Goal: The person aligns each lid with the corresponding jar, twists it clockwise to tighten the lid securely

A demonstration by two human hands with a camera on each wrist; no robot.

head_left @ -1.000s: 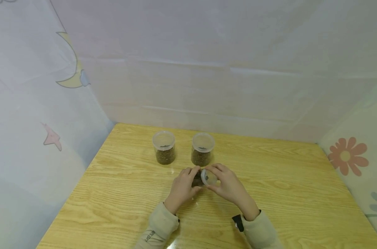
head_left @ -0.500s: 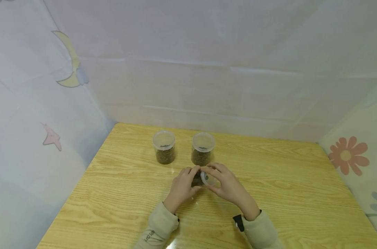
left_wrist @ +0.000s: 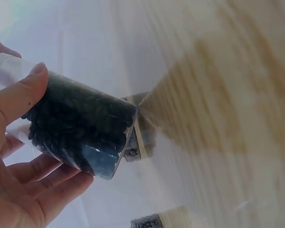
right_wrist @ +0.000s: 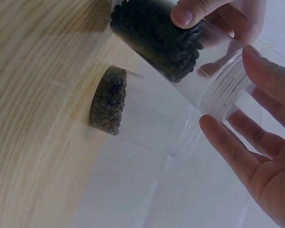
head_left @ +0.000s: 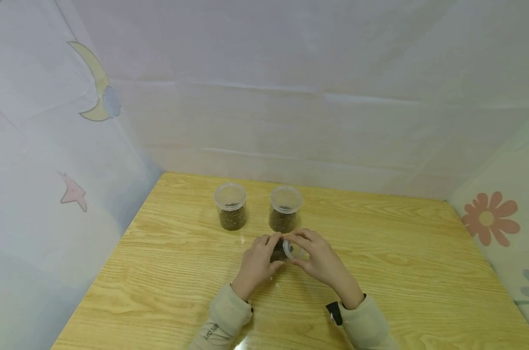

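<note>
A clear plastic jar [left_wrist: 80, 123], partly filled with dark bean-like seeds, is tilted between my two hands with its mouth end toward the right. My left hand [head_left: 256, 262] grips the jar's body, thumb on one side and fingers on the other. At the other end, my right hand [head_left: 320, 256] holds the clear ridged lid [right_wrist: 226, 83] by its rim, between thumb and fingers. The lid sits at the jar's mouth. In the right wrist view the seeds [right_wrist: 154, 35] lie toward the jar's base, and part of the left thumb covers them.
Two similar clear jars stand upright behind my hands: a left jar [head_left: 232, 218] and a right jar [head_left: 283, 220], each partly filled with brown bean-like pieces. They rest on a wood-grain table [head_left: 400, 253]. A pale printed cloth [head_left: 264, 121] rises behind it.
The fingers of my right hand have shifted slightly around the lid, which shows at a slightly different angle. Both hands and the jar stay in nearly the same place.
</note>
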